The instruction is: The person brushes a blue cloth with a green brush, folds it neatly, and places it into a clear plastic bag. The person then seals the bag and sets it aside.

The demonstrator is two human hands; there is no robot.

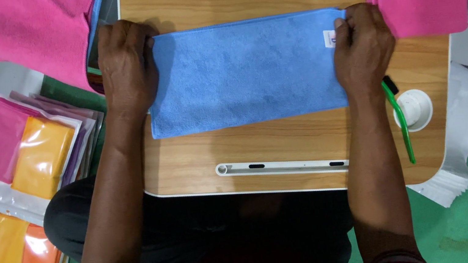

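The blue rectangular microfibre cloth (pixel 244 74) lies flat on the wooden lap table (pixel 309 139). The left hand (pixel 127 67) and right hand (pixel 362 44) each pinch 1 short end, fingers closed. Folding is under way; the next fold needs aligned edges.

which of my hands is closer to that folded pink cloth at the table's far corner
Right. The right hand grips the blue cloth's end right beside the folded pink cloth, nearly touching it. The left hand is at the blue cloth's opposite end.

Both hands, left (pixel 125 67) and right (pixel 362 47), grip a blue cloth (pixel 244 74) on a wooden tray (pixel 284 136).
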